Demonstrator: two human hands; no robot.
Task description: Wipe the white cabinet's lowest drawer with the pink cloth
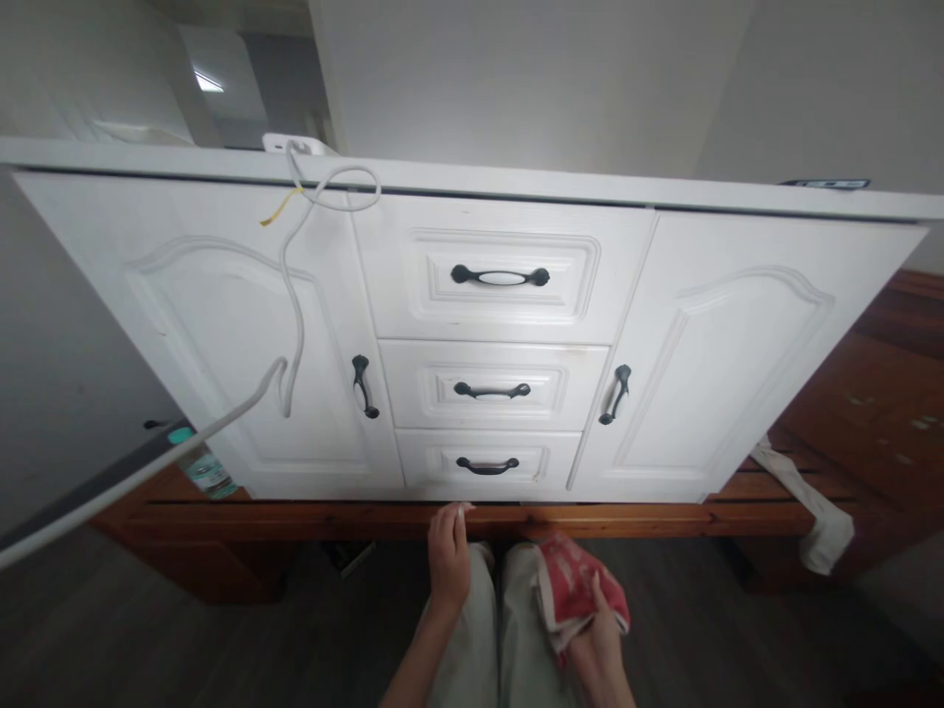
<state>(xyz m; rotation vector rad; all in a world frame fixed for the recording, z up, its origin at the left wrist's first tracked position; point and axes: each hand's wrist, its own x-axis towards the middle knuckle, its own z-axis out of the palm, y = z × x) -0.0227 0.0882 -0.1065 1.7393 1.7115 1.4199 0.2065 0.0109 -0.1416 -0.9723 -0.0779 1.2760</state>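
Observation:
A white cabinet fills the view, with two doors and three stacked drawers with black handles. My left hand reaches forward with fingers together, fingertips at the cabinet's bottom edge under the lowest drawer; it holds nothing. My right hand is low in the view, gripping a red and white cloth bunched over my right leg.
A white cable hangs from the cabinet top over the left door. The cabinet stands on a wooden platform. A bottle with a teal cap stands at the left. A white rag lies at the right.

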